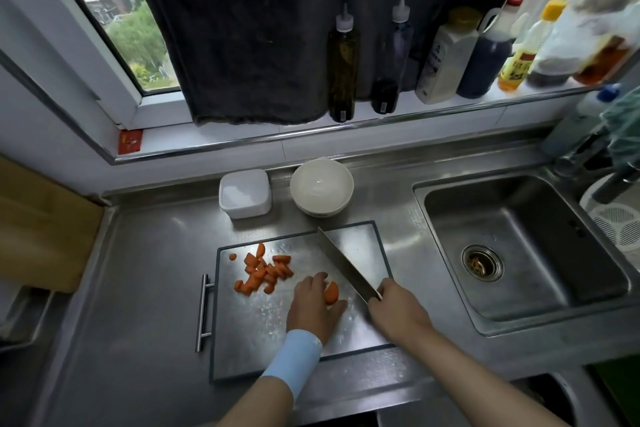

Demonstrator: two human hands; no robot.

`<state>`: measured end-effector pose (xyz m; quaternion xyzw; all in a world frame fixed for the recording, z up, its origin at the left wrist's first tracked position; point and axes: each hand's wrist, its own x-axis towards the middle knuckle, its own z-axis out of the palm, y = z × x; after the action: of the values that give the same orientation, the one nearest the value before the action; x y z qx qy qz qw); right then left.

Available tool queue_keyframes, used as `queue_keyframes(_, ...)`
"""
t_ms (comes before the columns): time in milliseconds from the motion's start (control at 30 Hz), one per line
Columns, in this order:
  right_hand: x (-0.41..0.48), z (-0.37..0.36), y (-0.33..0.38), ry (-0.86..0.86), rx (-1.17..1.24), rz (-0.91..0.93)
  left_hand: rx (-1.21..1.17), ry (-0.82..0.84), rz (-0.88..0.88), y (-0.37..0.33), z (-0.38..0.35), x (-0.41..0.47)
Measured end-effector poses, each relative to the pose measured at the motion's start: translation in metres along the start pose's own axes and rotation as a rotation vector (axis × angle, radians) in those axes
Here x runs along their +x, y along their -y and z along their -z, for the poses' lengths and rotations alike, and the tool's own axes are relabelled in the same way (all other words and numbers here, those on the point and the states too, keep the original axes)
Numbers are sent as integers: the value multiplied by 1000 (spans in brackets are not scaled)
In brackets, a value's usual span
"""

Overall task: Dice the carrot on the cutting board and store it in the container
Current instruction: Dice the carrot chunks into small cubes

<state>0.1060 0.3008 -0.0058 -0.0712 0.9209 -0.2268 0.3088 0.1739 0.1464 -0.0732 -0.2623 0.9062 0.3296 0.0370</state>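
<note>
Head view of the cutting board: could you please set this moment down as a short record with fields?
surface: steel cutting board on the counter
cut pieces: carrot chunks heaped at the board's left
uncut piece: carrot end, held by the left hand
tool: knife, gripped by the right hand, blade to the right of the carrot end
storage: white container behind the board, beside a white bowl

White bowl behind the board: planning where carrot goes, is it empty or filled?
Empty: the white bowl shows only bare glossy inside; carrot pieces lie on the cutting board.
</note>
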Motion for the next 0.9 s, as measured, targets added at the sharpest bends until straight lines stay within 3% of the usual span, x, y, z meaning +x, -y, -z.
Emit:
queue_keyframes(200, -3, -9, -1, -27, -40, 73, 118, -72, -451, 21, 9, 2)
queue_keyframes(300, -5, -13, -1, -18, -79, 127, 193, -59, -570, 31, 4, 10)
queue_keyframes(533, -8, -20, -1, 0, -136, 178, 113, -65, -537, 34, 1, 13)
queue_keyframes(767, -24, -17, 2, -48, -340, 296, 141, -101, -464, 21, 7, 8)
queue_keyframes(900, -29, -15, 5, -34, -412, 271, 160, -121, -482, 18, 10, 6)
